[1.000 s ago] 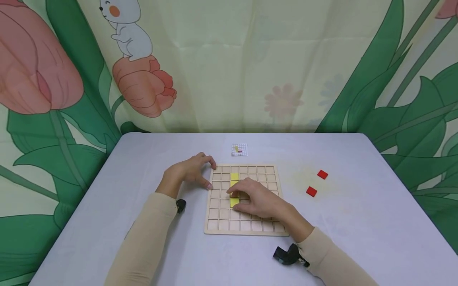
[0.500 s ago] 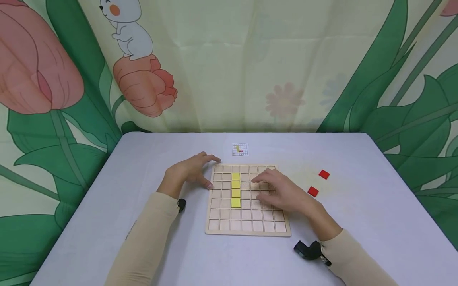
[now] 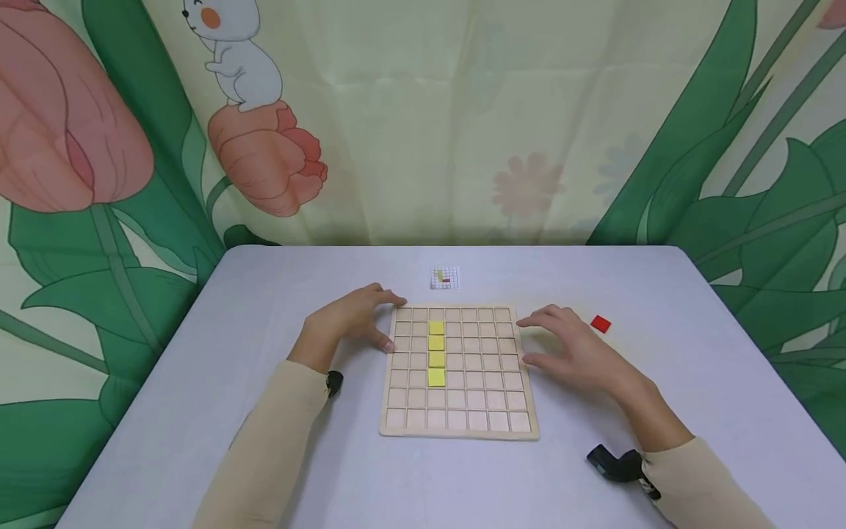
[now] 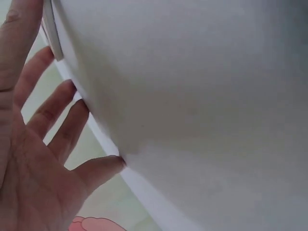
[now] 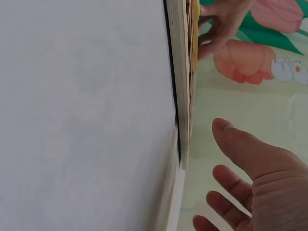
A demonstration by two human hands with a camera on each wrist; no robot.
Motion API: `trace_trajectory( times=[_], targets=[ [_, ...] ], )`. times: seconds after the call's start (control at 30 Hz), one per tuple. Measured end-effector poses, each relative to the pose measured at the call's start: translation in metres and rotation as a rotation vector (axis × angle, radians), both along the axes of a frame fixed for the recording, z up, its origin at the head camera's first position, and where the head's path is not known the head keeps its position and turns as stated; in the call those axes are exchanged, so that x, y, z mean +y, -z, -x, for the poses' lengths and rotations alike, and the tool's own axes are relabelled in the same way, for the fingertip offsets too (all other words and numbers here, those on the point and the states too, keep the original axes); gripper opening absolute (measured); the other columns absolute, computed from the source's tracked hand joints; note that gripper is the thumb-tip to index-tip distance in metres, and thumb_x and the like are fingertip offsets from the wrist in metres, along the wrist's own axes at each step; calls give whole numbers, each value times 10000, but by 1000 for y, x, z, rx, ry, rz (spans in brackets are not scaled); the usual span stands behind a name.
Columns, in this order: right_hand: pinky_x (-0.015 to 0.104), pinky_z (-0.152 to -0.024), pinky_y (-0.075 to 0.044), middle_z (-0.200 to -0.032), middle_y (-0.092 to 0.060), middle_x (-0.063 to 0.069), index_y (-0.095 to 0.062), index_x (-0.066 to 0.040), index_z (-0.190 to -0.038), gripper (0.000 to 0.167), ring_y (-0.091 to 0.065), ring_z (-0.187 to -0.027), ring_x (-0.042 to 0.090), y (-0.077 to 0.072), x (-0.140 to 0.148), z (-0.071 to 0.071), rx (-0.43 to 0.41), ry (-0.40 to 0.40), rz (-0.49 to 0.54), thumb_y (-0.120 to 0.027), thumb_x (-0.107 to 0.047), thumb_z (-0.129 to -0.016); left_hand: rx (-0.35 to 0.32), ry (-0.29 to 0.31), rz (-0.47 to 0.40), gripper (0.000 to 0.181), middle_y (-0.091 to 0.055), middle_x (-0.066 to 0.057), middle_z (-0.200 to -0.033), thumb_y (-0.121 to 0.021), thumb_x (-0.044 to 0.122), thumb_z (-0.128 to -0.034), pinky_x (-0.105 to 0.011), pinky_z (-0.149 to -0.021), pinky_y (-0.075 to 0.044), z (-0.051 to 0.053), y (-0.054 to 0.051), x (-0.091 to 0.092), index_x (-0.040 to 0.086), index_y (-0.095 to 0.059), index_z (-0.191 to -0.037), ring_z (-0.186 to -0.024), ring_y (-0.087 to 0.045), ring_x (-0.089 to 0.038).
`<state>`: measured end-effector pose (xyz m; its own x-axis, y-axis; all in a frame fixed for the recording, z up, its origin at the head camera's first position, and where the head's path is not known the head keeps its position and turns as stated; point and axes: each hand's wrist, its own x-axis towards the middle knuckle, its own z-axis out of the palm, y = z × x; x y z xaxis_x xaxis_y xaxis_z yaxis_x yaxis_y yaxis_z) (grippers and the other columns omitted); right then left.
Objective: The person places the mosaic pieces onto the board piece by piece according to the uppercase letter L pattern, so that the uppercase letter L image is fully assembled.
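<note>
A square wooden grid board (image 3: 457,427) lies on the table. Within one of its columns, several yellow square tiles (image 3: 436,360) stand in a line. My left hand (image 3: 350,321) rests at the board's upper left, thumb against the left edge and a finger by the corner. In the left wrist view its fingers (image 4: 65,130) are spread. Over the right edge of the board hovers my right hand (image 3: 575,349), holding nothing; the right wrist view shows its thumb (image 5: 250,149) apart from the fingers. A red square tile (image 3: 601,324) lies just beyond it; the other red tile is hidden.
Behind the board lies a small card (image 3: 444,278) printed with a grid and yellow and dark red marks. The white table (image 3: 165,441) ends at a patterned curtain (image 3: 410,147). A black wrist camera (image 3: 617,464) sits by the right sleeve.
My right hand has left the yellow tiles and moved right, past the board's right edge, covering the nearer red tile. My left hand has stayed at the board's upper left.
</note>
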<state>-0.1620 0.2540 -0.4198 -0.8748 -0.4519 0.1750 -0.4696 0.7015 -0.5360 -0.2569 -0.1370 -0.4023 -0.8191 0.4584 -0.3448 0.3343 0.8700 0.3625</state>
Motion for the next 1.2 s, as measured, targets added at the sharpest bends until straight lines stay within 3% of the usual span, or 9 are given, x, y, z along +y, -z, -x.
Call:
trace_trajectory(
  times=[0.27,0.43,0.83,0.93,1.2],
  targets=[
    [451,-958,-413,-1271,-619,39,-648,-131,-1318,486,-507,-1211,265,4,36,-4,56,53,-20,-835,-213,-877,-12,40,-59,915,-448,-21,-1514,-917,445,-741,-587,-1157,-322,-2,3,-9,357,-442,-1517,-1437,-399,-291],
    [372,-950,-394,-1247,-638,48,-655,-129,-1308,494,-519,-1187,254,6,52,-5,54,55,-35,-847,-244,-868,-18,22,-33,857,-470,1,-1464,-920,462,-726,-558,-1138,-362,-1,4,-7,353,-507,-1469,-1410,-421,-269],
    [291,-888,-409,-1196,-637,49,-665,-111,-1313,561,-541,-1107,254,5,77,-7,52,99,-95,-883,-274,-823,-20,-5,-66,855,-467,12,-1467,-942,419,-714,-506,-1154,-359,1,5,4,362,-525,-1458,-1410,-417,-235],
    [307,-885,-422,-1176,-645,35,-669,-103,-1308,573,-550,-1097,249,5,79,-8,47,100,-106,-891,-281,-811,-24,-6,-57,864,-464,-1,-1469,-941,422,-713,-508,-1156,-357,0,3,4,355,-520,-1465,-1409,-417,-243],
    [494,-901,-503,-1171,-633,66,-695,-64,-1267,585,-578,-1098,288,6,76,-4,22,110,-169,-893,-359,-802,-30,-32,-69,874,-465,-4,-1458,-948,426,-696,-515,-1152,-361,-2,4,-3,357,-526,-1459,-1396,-426,-249]
  ],
)
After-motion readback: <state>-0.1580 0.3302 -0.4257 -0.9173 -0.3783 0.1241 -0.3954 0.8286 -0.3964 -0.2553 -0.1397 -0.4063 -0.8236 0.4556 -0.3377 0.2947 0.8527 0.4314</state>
